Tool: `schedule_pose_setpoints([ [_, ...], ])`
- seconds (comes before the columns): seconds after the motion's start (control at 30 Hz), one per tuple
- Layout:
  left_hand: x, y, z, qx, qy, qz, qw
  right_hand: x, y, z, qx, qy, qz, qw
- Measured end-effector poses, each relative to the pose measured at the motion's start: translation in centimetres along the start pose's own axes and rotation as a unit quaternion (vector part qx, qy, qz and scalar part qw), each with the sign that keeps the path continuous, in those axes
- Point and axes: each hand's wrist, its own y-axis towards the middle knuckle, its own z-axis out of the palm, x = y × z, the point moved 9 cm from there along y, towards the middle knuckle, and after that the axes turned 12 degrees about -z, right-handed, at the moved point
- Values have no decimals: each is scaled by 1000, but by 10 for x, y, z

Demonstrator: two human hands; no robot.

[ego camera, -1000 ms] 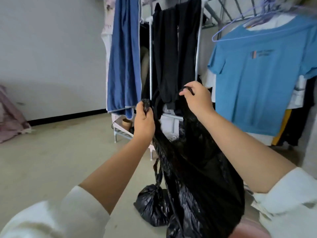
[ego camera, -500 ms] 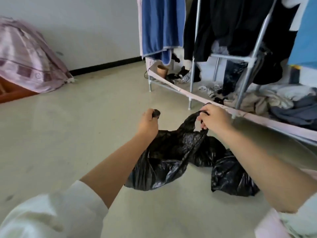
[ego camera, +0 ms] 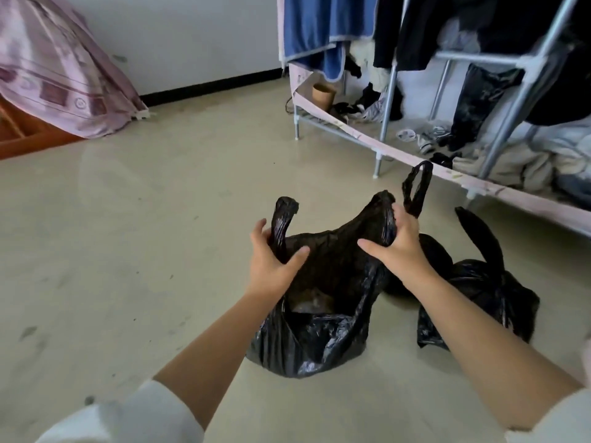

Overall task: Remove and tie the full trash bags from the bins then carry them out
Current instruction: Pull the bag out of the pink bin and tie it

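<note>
Floor (ego camera: 134, 238): pale and smooth, it carries both bags and the rack's feet
Clothes rack (ego camera: 385, 110): far right, metal poles with a blue towel (ego camera: 315, 27) and dark garments hanging, and loose clothes heaped on its low shelf
Pink cloth (ego camera: 60, 71): far left, draped over something against the wall
Open trash bag (ego camera: 319, 314): black, resting on the floor in the near middle, its mouth pulled wide between the two hands, with dark contents showing inside
Tied trash bag (ego camera: 489, 298): black, on the floor just right of the open one and touching it, knotted ends sticking up
Right hand (ego camera: 396, 244): the grip is curled round the right handle strip (ego camera: 385, 215) of the open bag, thumb spread toward the middle; a second loop (ego camera: 417, 187) stands up just beyond the fingers
Left hand (ego camera: 271, 260): the grip pinches the left handle strip (ego camera: 283, 219) between thumb and fingers, the strip's end standing upright above it
Sleeves: white, at the near edge on both arms
</note>
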Motion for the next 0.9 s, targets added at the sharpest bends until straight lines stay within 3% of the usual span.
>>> schedule_pose_setpoints([
  [0.1,25,11,11,27,66,-27,997,-44,0,17,46,67,84,993],
  [0.27,36,41,6,-19,50,-74,996,-85,11,11,-90,211,151,961],
  [0.4,34,49,10,-55,62,-95,992,-110,17,30,-57,213,205,954],
  [0.57,49,40,10,-80,-151,-159,972,-110,33,71,6,346,236,908],
  [0.73,61,18,-13,-169,-251,-135,944,-84,46,87,3,420,202,885],
  [0.83,75,0,-30,-212,-274,-136,928,-62,38,108,40,457,182,870],
  [0.9,91,-8,-33,-206,-287,-160,922,-49,28,122,77,433,156,885],
])
